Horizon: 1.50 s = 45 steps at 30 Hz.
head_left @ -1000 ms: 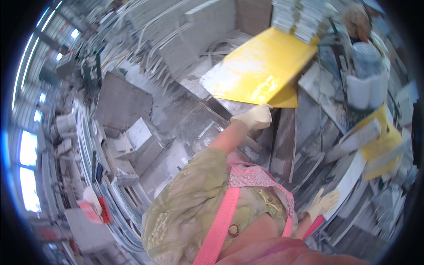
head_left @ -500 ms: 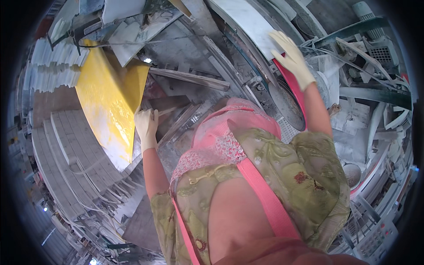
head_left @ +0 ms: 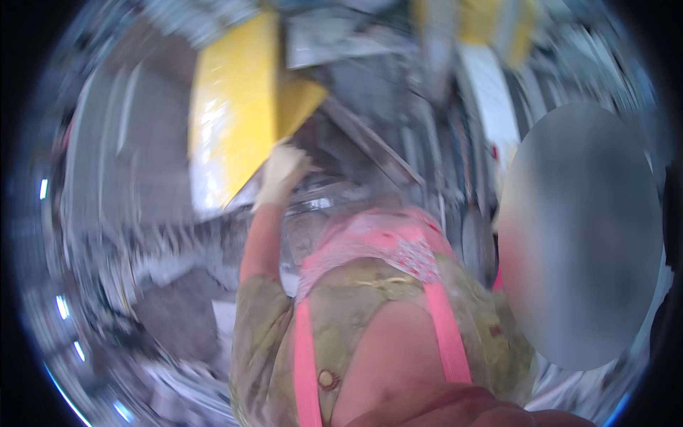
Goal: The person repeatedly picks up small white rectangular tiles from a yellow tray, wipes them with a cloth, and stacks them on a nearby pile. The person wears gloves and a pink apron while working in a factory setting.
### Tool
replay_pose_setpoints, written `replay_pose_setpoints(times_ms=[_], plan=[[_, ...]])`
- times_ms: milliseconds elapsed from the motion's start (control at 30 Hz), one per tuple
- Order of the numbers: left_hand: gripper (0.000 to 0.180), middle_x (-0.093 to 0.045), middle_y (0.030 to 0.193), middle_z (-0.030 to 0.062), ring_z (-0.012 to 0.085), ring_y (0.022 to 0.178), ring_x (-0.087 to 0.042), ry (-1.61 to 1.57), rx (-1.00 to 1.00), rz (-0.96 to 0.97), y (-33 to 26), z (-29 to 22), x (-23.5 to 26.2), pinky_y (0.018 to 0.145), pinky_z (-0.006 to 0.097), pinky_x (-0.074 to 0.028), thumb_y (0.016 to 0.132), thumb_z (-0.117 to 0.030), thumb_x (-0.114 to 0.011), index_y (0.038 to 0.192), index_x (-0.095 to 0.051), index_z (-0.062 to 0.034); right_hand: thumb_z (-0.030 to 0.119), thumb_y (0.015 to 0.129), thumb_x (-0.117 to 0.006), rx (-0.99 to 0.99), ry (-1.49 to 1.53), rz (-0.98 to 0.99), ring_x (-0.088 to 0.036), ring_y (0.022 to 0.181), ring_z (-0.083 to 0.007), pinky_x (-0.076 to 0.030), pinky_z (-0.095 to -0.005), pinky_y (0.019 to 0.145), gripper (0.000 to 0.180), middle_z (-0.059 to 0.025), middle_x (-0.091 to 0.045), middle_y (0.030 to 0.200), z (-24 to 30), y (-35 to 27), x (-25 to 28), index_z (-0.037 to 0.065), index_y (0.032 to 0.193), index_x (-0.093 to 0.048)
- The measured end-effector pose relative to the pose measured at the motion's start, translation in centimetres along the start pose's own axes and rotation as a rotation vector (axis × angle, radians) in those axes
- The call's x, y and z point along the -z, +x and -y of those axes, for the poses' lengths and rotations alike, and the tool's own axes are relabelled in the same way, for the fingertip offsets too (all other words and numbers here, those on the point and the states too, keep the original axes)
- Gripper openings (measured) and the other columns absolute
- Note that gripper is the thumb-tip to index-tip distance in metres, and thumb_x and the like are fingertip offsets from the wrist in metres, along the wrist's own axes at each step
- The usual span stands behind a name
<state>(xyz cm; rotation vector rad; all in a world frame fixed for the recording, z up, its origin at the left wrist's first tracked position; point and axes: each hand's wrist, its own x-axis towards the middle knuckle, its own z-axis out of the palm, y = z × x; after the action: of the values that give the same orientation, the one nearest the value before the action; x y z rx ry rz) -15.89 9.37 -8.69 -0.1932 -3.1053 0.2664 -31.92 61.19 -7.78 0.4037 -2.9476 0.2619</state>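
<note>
One gloved hand shows, our left hand (head_left: 281, 174), raised w/ fingertips against the lower edge of the yellow sheet (head_left: 235, 121); too blurred to tell if fingers grip. Sheet sits upper left, tilted over grey stacks (head_left: 121, 156). Right hand hidden.

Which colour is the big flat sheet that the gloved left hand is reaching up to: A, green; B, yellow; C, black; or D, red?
B: the left hand, in a pale glove, is raised to the lower edge of a large glossy yellow sheet; the picture is too blurred to tell whether it grips the sheet or only touches it.
</note>
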Motion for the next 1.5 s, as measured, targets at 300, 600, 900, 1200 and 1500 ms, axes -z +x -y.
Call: replay_pose_setpoints(times_ms=[300,600,900,1200,1500], plan=[[0.016,-0.067,0.061,0.0038,0.0230,0.068,-0.066,0.063,0.028,-0.002,-1.0,-0.4,0.8,0.087,0.034,-0.048,0.071,-0.021,-0.064,0.060,-0.073,-0.0145,0.010,0.085,-0.061,0.349,-0.370,0.066,-0.036,0.147,-0.0296,-0.028,-0.0452,0.121,0.074,-0.0189,-0.040,0.157,1.0,4.8,-0.2,-0.002,0.153,-0.034],[0.015,-0.067,0.063,0.0030,0.0208,0.068,-0.065,0.071,0.097,0.027,-0.5,-0.7,0.4,0.090,0.032,-0.046,0.071,-0.018,-0.063,0.061,-0.074,-0.0146,0.010,0.080,-0.066,0.258,-0.476,0.139,-0.026,0.153,-0.0311,-0.024,-0.0453,0.123,0.087,-0.0187,-0.029,0.163,2.0,7.3,-0.7,-0.002,0.156,-0.026],[0.019,-0.070,0.067,0.0048,0.0237,0.069,-0.068,0.038,0.050,-0.052,-0.9,-0.5,0.0,0.095,0.036,-0.048,0.077,-0.018,-0.061,0.064,-0.075,-0.0150,0.024,0.087,-0.069,0.296,-0.276,0.067,-0.050,0.134,-0.0378,-0.042,-0.0477,0.109,0.071,-0.0234,-0.053,0.143,1.2,8.2,1.1,-0.002,0.148,-0.041],[0.025,-0.068,0.082,0.0152,0.0351,0.084,-0.066,-0.794,0.141,-0.483,-2.5,1.3,1.2,0.091,0.043,-0.051,0.091,-0.026,-0.059,0.085,-0.072,-0.0052,0.036,0.096,-0.067,-0.115,0.868,0.151,-0.064,0.087,-0.0167,-0.052,-0.0332,0.074,0.047,-0.0090,-0.069,0.104,17.6,7.5,6.4,-0.003,0.121,-0.065],[0.066,-0.068,0.115,0.0265,0.0371,0.107,-0.066,-1.266,0.816,-0.310,-8.0,8.5,8.0,0.095,0.042,-0.050,0.095,-0.054,-0.057,0.124,-0.062,0.0050,0.026,0.094,-0.069,0.135,1.303,0.359,-0.065,0.089,-0.0145,-0.053,-0.0332,0.078,0.037,-0.0077,-0.070,0.104,50.4,0.5,-1.7,-0.001,0.120,-0.066]])
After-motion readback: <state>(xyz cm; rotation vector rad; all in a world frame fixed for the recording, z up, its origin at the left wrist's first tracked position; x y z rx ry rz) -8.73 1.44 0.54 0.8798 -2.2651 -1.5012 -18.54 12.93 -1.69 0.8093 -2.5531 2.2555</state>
